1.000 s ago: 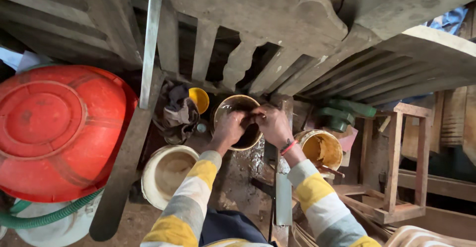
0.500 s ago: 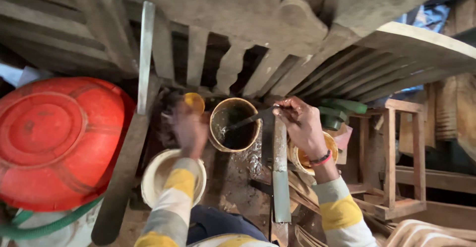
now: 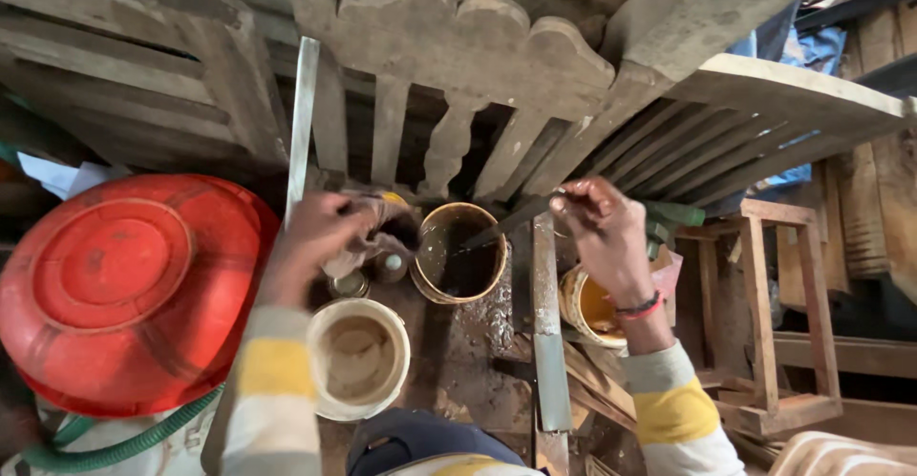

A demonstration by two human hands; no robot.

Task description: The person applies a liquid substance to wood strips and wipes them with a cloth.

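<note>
My right hand (image 3: 604, 231) grips a dark brush (image 3: 506, 224) whose tip dips into an open tin of dark liquid (image 3: 461, 253) in the middle of the view. My left hand (image 3: 323, 234) is closed on a crumpled stained rag (image 3: 382, 226) just left of that tin, above a small round lid or jar (image 3: 351, 283). A white tub with pale brown paste (image 3: 358, 357) stands below my left hand. A yellow-lined tub (image 3: 587, 306) sits under my right wrist.
A large red upturned basin (image 3: 129, 290) fills the left, with a green hose (image 3: 105, 452) beneath it. Carved wooden furniture backs (image 3: 458, 51) lean overhead. A long metal strip (image 3: 546, 323) lies on the stained work surface. A small wooden stool frame (image 3: 774, 314) stands at right.
My hands, together over the dark tin a second ago, have parted. The left went left onto the rag; the right lifted to the right with the brush.
</note>
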